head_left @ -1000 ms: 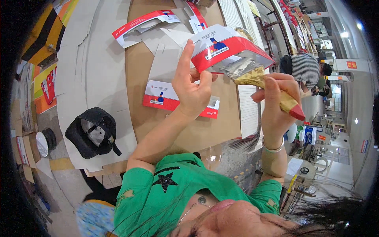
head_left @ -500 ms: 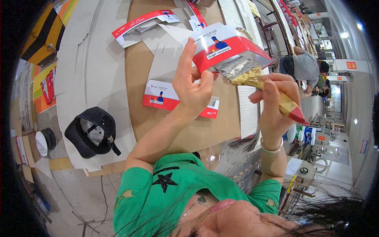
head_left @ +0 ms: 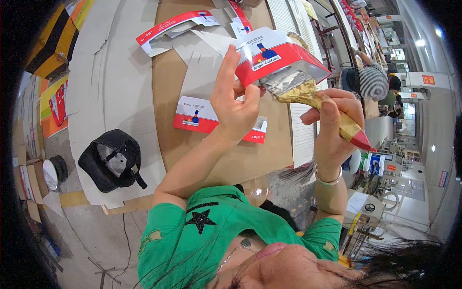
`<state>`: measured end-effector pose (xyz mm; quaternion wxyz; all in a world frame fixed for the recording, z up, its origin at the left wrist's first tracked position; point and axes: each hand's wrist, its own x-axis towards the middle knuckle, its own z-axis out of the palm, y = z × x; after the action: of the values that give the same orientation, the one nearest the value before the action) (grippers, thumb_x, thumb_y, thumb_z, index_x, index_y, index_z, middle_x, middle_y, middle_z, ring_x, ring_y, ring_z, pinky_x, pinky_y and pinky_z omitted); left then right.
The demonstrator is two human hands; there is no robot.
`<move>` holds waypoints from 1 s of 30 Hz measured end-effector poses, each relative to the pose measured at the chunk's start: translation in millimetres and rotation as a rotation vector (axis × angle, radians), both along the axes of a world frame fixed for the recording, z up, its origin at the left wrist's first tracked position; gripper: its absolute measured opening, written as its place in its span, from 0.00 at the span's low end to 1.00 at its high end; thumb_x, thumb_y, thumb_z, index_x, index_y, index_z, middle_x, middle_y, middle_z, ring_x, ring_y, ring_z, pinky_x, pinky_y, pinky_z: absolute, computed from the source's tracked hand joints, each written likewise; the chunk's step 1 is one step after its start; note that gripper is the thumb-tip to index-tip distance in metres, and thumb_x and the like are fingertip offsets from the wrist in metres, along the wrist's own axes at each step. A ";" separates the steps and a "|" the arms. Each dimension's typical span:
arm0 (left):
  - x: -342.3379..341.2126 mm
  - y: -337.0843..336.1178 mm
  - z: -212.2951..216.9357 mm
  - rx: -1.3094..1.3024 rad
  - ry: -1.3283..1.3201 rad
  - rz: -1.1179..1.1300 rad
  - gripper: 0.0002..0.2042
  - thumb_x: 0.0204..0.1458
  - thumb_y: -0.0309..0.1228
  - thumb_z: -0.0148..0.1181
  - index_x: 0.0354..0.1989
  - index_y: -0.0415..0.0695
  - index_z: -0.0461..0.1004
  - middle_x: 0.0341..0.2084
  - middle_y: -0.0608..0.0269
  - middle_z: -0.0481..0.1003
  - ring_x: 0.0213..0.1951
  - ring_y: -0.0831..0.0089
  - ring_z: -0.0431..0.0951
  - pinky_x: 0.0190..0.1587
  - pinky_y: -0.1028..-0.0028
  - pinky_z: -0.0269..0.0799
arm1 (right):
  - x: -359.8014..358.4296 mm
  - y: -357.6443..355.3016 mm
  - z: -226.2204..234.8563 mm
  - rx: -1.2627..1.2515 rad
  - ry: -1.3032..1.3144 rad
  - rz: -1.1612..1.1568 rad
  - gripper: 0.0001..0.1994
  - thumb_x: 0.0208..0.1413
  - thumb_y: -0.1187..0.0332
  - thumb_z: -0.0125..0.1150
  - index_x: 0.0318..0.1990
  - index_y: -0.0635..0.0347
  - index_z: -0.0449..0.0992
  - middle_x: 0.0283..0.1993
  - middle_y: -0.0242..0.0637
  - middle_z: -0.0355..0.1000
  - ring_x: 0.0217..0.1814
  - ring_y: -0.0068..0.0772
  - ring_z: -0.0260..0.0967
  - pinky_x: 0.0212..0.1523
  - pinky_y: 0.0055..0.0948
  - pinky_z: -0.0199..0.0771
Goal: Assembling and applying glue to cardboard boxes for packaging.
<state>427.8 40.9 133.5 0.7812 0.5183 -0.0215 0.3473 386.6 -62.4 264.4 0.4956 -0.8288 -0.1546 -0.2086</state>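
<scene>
The red-and-white printed cardboard carton is held up above the brown cardboard-covered desk, pinched at its lower edge by the fingers of the left hand. Over the last second the carton has barely shifted; the flat glue-caked paintbrush with a yellow, red-tipped handle, clenched in the right hand, has kept its bristles against the carton's open flap, so the gluing looks to be still under way. By count: one raised carton, one brush, one flattened red-and-white carton just under the left wrist, two more flat ones farther up the desk, one black cap.
</scene>
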 end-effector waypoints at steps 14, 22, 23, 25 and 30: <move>0.0 6.5 -5.7 0.114 -0.005 -0.027 0.30 0.41 0.10 0.42 0.59 0.34 0.54 0.60 0.47 0.55 0.37 0.64 0.78 0.30 0.73 0.80 | -14.3 -17.4 17.7 0.031 -0.094 -0.123 0.11 0.57 0.65 0.53 0.31 0.66 0.65 0.36 0.47 0.68 0.16 0.25 0.68 0.20 0.18 0.67; -2.0 6.6 -6.1 0.147 -0.024 0.001 0.30 0.41 0.10 0.42 0.59 0.34 0.54 0.60 0.48 0.57 0.36 0.65 0.79 0.29 0.74 0.80 | -29.9 -29.9 30.9 -0.054 -0.279 -0.242 0.19 0.61 0.53 0.42 0.32 0.63 0.62 0.34 0.53 0.67 0.09 0.24 0.60 0.11 0.15 0.61; -3.8 8.1 -6.8 0.153 0.026 -0.014 0.30 0.42 0.10 0.42 0.59 0.34 0.54 0.59 0.48 0.58 0.35 0.65 0.79 0.29 0.74 0.80 | -33.1 -28.8 32.8 -0.001 -0.279 -0.293 0.20 0.61 0.51 0.40 0.32 0.63 0.62 0.33 0.52 0.67 0.08 0.24 0.58 0.09 0.14 0.59; -5.8 9.8 -5.6 0.162 0.071 -0.043 0.29 0.43 0.11 0.42 0.59 0.35 0.54 0.58 0.48 0.59 0.34 0.66 0.79 0.28 0.75 0.79 | -38.5 -36.3 36.3 0.042 -0.310 -0.366 0.21 0.62 0.50 0.36 0.32 0.61 0.61 0.32 0.51 0.66 0.08 0.24 0.57 0.08 0.14 0.59; -3.7 11.9 -15.0 -0.057 0.046 -0.139 0.26 0.48 0.13 0.42 0.60 0.34 0.52 0.53 0.46 0.64 0.31 0.67 0.79 0.29 0.76 0.77 | -47.6 -65.2 49.3 0.051 -0.506 -0.515 0.21 0.63 0.49 0.34 0.29 0.58 0.62 0.31 0.48 0.67 0.11 0.22 0.56 0.09 0.13 0.59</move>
<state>424.1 52.8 118.5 0.8181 0.5010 -0.0297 0.2809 339.0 -127.6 313.7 0.3934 -0.7500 -0.0534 -0.5290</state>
